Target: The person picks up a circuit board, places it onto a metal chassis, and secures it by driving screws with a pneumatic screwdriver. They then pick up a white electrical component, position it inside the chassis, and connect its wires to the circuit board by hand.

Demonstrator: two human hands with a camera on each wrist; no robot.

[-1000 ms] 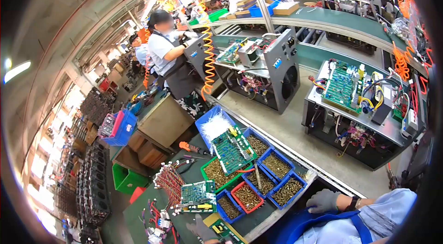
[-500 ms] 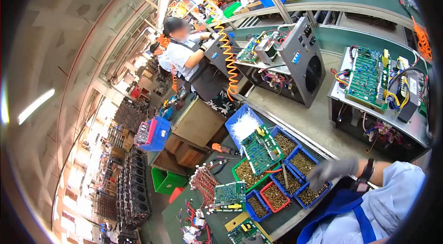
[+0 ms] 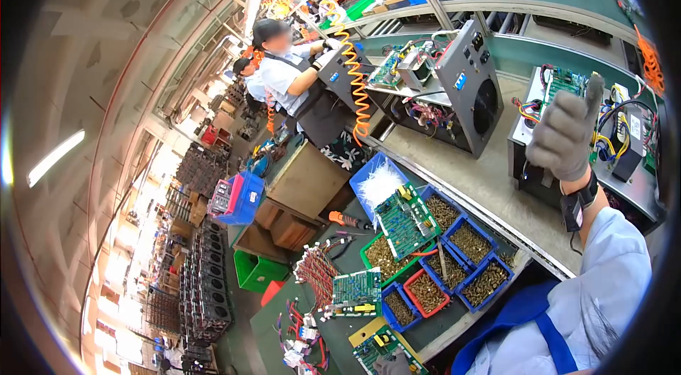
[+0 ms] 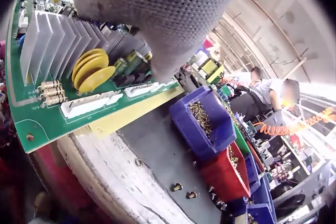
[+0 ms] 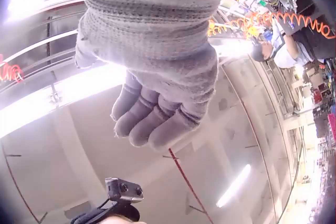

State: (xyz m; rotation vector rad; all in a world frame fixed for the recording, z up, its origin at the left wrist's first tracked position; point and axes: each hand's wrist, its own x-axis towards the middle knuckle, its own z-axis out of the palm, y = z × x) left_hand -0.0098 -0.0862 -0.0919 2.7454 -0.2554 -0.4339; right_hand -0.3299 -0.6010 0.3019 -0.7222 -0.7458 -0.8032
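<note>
At the bottom of the head view my gloved left hand (image 3: pixel 399 365) is on a green circuit board (image 3: pixel 370 355) with a yellow piece under it. In the left wrist view that hand (image 4: pixel 157 11) grips the board (image 4: pixel 47 129) beside grey heat sink fins (image 4: pixel 50 45); some fingertips are hidden behind parts. My gloved right hand (image 3: pixel 564 135) is raised in front of an open machine (image 3: pixel 550 84), loosely curled with the thumb apart. The right wrist view shows this hand (image 5: pixel 152 61) with bent fingers and nothing in them.
Bins of screws (image 3: pixel 469 244) stand right of the boards, with another board (image 3: pixel 406 222) lying across a green bin. Cable bundles (image 3: pixel 316 272) lie on the left. Behind are a second machine (image 3: pixel 464 91), a hanging orange coiled hose (image 3: pixel 358 91) and a person (image 3: pixel 301 84).
My right hand has risen from near the bins up to the machine. My left hand has moved from beside the lower board onto it. The head view has turned.
</note>
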